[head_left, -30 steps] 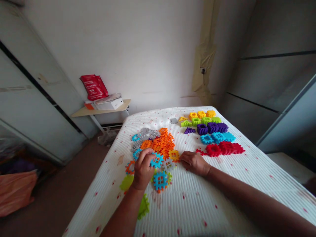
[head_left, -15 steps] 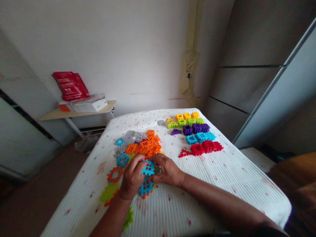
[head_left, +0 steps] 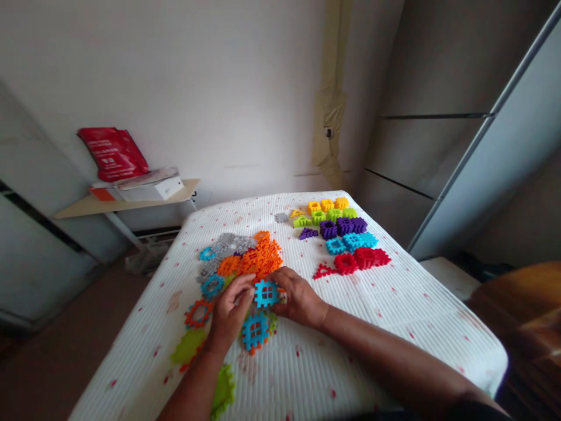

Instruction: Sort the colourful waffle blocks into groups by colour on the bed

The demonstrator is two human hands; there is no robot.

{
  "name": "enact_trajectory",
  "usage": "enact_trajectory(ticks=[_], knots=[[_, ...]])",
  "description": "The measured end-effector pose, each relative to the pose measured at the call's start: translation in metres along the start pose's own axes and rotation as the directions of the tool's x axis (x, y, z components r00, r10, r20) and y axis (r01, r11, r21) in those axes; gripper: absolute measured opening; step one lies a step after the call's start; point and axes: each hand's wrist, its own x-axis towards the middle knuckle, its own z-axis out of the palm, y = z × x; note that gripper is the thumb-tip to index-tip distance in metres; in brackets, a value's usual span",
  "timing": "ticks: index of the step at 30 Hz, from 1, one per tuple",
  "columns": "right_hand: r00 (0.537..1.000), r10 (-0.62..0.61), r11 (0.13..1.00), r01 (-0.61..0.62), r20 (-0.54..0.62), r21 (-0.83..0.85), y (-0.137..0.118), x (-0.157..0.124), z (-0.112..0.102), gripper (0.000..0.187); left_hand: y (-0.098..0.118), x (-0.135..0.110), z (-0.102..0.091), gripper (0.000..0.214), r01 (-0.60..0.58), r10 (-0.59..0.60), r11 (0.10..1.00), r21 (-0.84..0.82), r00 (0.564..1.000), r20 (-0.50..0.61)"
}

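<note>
Both of my hands meet over a blue square waffle block [head_left: 265, 293]. My left hand [head_left: 228, 313] pinches its left edge and my right hand [head_left: 298, 295] grips its right edge, fingers curled. Just below lies a second blue square block [head_left: 255, 330] on orange and green pieces. Behind my hands sits a loose heap of orange blocks [head_left: 254, 260] with grey blocks [head_left: 228, 242] beyond. An orange ring piece [head_left: 198, 313] and lime green pieces [head_left: 188, 346] lie left of my left hand.
Sorted rows of yellow, green, purple, blue and red blocks [head_left: 346, 234] stand at the far right of the white dotted bed cover [head_left: 350, 351]. A wooden shelf [head_left: 127, 202] with a red bag and a white box stands by the wall. Grey cabinet panels flank the bed.
My right hand slid left from the cover and joined my left hand on the blue block, which has been turned to face me. The view shifted right.
</note>
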Motion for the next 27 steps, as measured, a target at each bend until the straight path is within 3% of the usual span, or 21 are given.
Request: enact_trajectory(ticks=[4, 10, 16, 19, 22, 25, 27], knots=[[0.999, -0.035, 0.998, 0.036, 0.012, -0.047, -0.001, -0.002, 0.004, 0.055, 0.008, -0.002, 0.004, 0.038, 0.081, -0.076, 0.992, -0.102, 0.996, 0.054], [0.996, -0.082, 0.962, 0.074, -0.021, -0.262, -0.003, -0.001, 0.008, 0.064, 0.014, -0.001, 0.004, 0.045, 0.142, -0.144, 0.969, -0.201, 0.990, 0.001], [0.998, -0.061, 0.925, 0.058, 0.005, -0.375, -0.011, 0.002, 0.012, 0.055, 0.014, -0.002, 0.005, 0.047, 0.162, -0.155, 0.965, -0.207, 0.987, 0.049], [0.995, -0.094, 0.926, 0.095, 0.022, -0.366, -0.012, 0.005, 0.003, 0.053, 0.007, -0.003, 0.003, 0.051, 0.145, -0.136, 0.972, -0.184, 0.989, 0.061], [0.990, -0.136, 0.927, 0.113, -0.038, -0.358, -0.003, 0.011, -0.032, 0.055, -0.003, -0.002, -0.003, 0.053, 0.114, -0.114, 0.980, -0.161, 0.993, 0.010], [0.980, -0.122, 0.927, 0.055, -0.158, -0.371, 0.020, 0.015, -0.095, 0.053, -0.014, 0.000, -0.007, 0.050, 0.110, -0.118, 0.984, -0.139, 0.992, -0.052], [0.981, -0.043, 0.905, -0.043, -0.189, -0.424, 0.041, 0.015, -0.141, 0.051, -0.018, 0.002, -0.008, 0.048, 0.111, -0.122, 0.985, -0.132, 0.990, -0.075]])
